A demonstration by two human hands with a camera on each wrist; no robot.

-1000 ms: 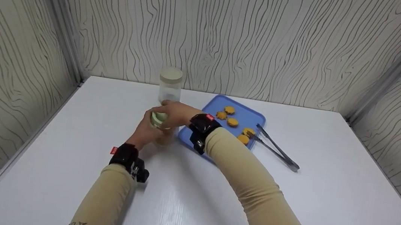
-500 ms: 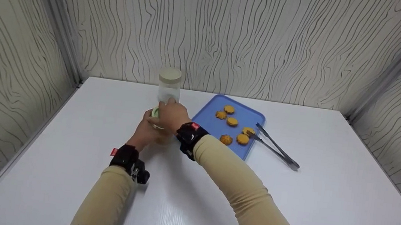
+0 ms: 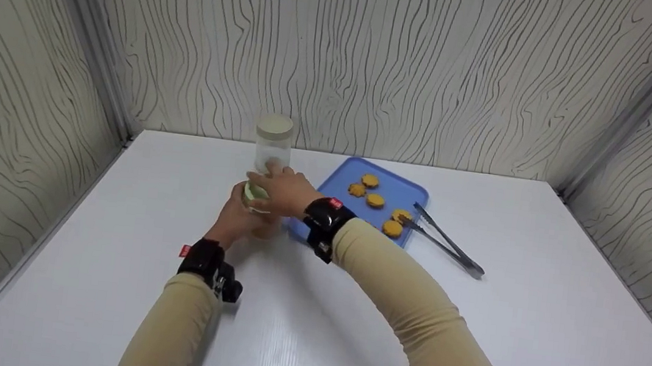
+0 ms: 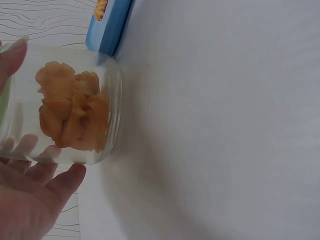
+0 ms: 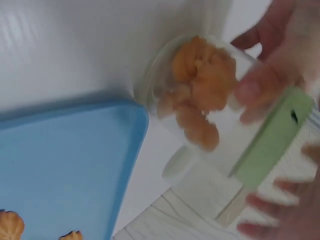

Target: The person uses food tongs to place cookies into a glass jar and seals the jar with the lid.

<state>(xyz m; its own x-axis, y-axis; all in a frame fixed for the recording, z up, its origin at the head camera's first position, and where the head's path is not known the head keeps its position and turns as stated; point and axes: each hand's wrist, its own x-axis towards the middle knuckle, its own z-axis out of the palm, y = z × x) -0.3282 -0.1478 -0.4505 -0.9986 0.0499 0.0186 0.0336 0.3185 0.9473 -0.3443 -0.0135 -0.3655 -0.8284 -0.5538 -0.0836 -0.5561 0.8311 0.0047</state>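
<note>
A clear jar (image 4: pixel 27 95) with several golden cookies (image 4: pixel 75 112) inside stands on the table, its green lid (image 5: pixel 274 137) on top. My left hand (image 3: pixel 237 219) grips the jar's side, thumb on one face and fingers on the other. Over the lid is my right hand (image 3: pixel 288 194), fingers spread; in the right wrist view those fingers are blurred and look apart from the lid's rim. Part of the jar is hidden behind my hands in the head view.
Behind my hands stands a second clear jar (image 3: pixel 273 149) with a pale lid. To the right lies a blue tray (image 3: pixel 339 178) with several cookies (image 3: pixel 375 201). Metal tongs (image 3: pixel 450 249) rest with one tip over the tray's right edge. A patterned wall (image 3: pixel 340 56) rises behind the table.
My right hand turned and drew in over the lid half a second ago, then swung back with its fingers spread. My left hand has kept its grip on the jar.
</note>
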